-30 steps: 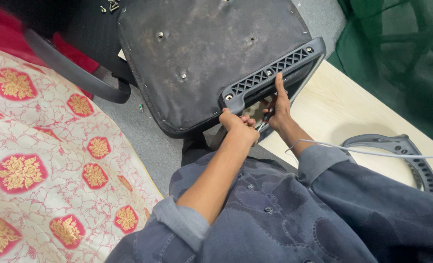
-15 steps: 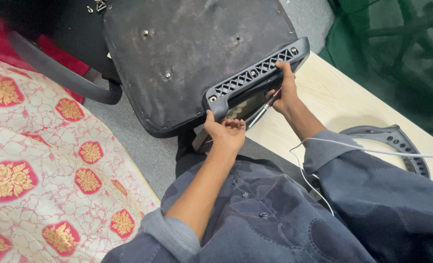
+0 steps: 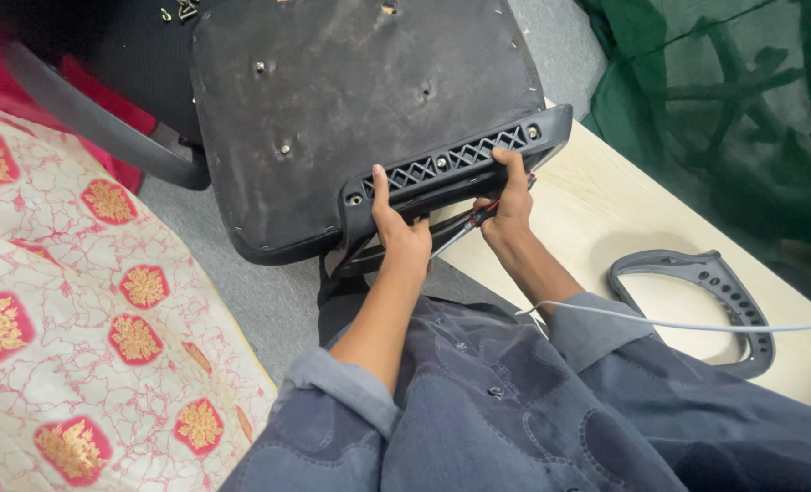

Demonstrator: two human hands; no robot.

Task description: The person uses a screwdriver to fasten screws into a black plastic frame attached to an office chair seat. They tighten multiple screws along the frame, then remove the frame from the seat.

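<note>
Nearest the camera, dark blue-grey denim sleeves are seen, rolled back at the forearms, with a thin white cable [image 3: 679, 323] drawn across the right one. To the near left a cream cloth [image 3: 77, 310] printed with red and gold medallions is spread, soft and creased.

Past the sleeves, a black plastic bracket [image 3: 451, 169] is held against the near edge of an upturned chair seat [image 3: 333, 100]. The left hand [image 3: 401, 232] is closed on the bracket's left part, thumb laid up its face; the right hand [image 3: 508, 205] is closed on the right part, and a slim tool with a red-and-black handle [image 3: 478, 217] appears to be pinned under its fingers. The bracket is a long moulded bar with a lattice of diamond-shaped openings and round screw holes at its ends.

As far as can be judged, the bracket has been set in place along the seat but is not yet fastened: whether screws sit in the end holes cannot be told. The seat's underside is a rounded, matt black board, dusty and scuffed, with several small mounting holes and bolt heads left open.

To the right, on the pale wooden table [image 3: 606, 210], a grey curved plastic armrest frame [image 3: 724, 301] pierced with holes lies unattached. Farther left a curved black armrest [image 3: 105, 132] is seen, and a few small brass-coloured screws [image 3: 182, 11] lie at the far edge. Green netting [image 3: 743, 109] is bunched at the far right.
</note>
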